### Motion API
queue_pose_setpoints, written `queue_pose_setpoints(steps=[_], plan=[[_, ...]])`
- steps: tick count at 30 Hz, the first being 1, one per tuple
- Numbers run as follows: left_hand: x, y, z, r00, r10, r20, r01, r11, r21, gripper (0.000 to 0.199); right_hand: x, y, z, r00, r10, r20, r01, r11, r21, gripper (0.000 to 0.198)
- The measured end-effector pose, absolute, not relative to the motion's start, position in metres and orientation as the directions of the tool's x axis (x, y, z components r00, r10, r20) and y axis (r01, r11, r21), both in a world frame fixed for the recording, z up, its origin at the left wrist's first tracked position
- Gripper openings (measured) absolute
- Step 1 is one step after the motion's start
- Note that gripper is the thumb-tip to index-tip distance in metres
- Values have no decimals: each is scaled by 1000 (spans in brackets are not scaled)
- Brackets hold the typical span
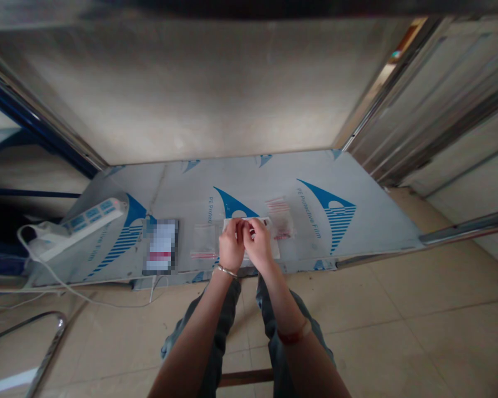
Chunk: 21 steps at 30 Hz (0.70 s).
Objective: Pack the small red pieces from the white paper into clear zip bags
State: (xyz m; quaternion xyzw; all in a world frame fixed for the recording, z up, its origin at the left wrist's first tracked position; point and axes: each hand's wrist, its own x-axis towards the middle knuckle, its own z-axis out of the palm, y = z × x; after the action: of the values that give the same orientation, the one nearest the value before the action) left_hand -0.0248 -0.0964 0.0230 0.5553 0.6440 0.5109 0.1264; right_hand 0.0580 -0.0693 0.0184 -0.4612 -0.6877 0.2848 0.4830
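Note:
My left hand [231, 246] and my right hand [258, 243] meet over the near part of the film-covered table. Both have their fingers curled and pinched together, tips almost touching. Whatever is between the fingertips is too small to make out. Under them lies a white sheet [275, 253], mostly covered by the hands. Flat on the left is a clear zip bag [204, 239] with a red strip along its near edge. Close by on the right are several stacked clear zip bags [279, 209] with red strips, and small reddish bits show near their lower end.
The table [249, 174] wears blue-printed protective film. To the left rest a phone [161, 246] with a blurred screen and a white power strip [87, 221]; a white cable [95, 301] hangs past the front edge. A panel [216, 94] stands behind. A metal chair frame [52, 342] is at lower left.

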Motion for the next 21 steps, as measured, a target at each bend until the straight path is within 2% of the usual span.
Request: queue_pose_setpoints(steps=[10, 16, 21], plan=[[-22, -95, 16, -312, 846, 431, 579, -190, 792, 12, 64, -67, 17, -136, 901, 413, 397, 431, -810, 11], [-28, -89, 16, -391, 827, 404, 566, -130, 814, 12, 58, -72, 19, -174, 875, 451, 376, 482, -791, 11], [-27, -89, 15, -367, 810, 457, 540, -215, 814, 14, 60, -73, 20, -74, 888, 454, 379, 446, -810, 17]])
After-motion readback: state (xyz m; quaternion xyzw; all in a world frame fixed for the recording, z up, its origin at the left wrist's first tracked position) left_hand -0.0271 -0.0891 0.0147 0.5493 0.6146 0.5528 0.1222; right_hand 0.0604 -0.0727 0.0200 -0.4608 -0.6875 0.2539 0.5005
